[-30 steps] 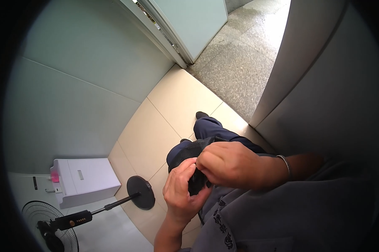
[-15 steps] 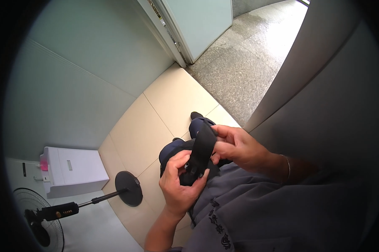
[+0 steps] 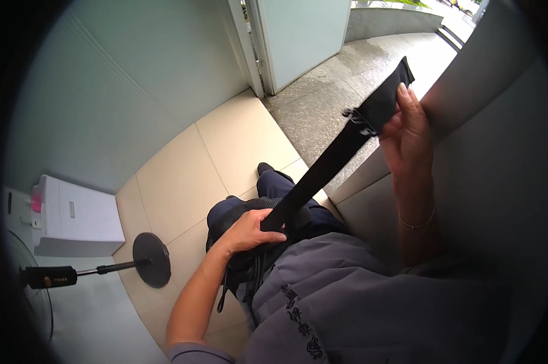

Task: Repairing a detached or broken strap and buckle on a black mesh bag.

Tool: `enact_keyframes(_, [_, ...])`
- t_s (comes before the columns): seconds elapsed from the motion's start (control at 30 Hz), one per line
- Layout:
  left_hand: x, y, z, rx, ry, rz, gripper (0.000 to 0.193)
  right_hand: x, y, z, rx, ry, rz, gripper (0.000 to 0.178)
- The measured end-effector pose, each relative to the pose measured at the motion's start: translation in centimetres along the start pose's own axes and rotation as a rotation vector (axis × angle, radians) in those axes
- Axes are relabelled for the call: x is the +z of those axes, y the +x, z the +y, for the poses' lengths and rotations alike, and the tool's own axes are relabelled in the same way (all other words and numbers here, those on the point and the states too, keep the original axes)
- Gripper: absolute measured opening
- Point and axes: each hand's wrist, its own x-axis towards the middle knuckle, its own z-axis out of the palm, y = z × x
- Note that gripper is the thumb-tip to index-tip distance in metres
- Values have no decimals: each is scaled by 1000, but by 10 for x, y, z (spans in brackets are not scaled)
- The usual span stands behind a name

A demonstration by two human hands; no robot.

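A wide black strap (image 3: 322, 167) is stretched taut, slanting from my lap up to the far right. My right hand (image 3: 409, 133) is raised and pinches its wide flat end between thumb and fingers. A black plastic buckle (image 3: 360, 122) sits on the strap just short of that hand. Lower down, my left hand (image 3: 246, 230) is closed around the strap near a black bag (image 3: 240, 266) with mesh fabric and dangling cords, which rests on my lap. Part of the bag is hidden beneath my left hand and forearm.
A standing fan's round base (image 3: 151, 259) and pole are at the left, near a white cabinet (image 3: 80, 209). A pale green door panel (image 3: 304, 36) stands ahead, beside stone paving (image 3: 313, 109). A dark grey wall (image 3: 486, 151) rises close on my right.
My right hand has moved up and away to the far right, drawing the strap out long. My left hand has shifted slightly left and higher. The buckle now shows away from my left hand.
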Motion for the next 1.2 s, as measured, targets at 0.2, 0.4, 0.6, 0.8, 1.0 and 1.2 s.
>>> enact_keyframes(0.2, [-15, -28, -34, -44, -181, -74, 28, 24, 74, 3, -179, 120, -31, 15])
enact_keyframes(0.4, [-17, -29, -47, 133, 64, 200, 58, -19, 258, -21, -132, 267, -48, 19])
enact_keyframes(0.6, [-14, -4, -53, 3, 117, 256, 68, -43, 411, -115, -151, 157, -260, 18])
enact_keyframes(0.8, [-8, 45, -38, 248, 59, 191, 94, -14, 480, -220, -257, 10, -445, 17])
enact_keyframes(1.0, [6, 78, 0, 399, -228, -99, 97, 19, 451, -265, -335, -130, -601, 16])
enact_keyframes(1.2, [8, 85, -21, 308, -751, -170, 23, 33, 413, -259, -368, -251, -724, 16])
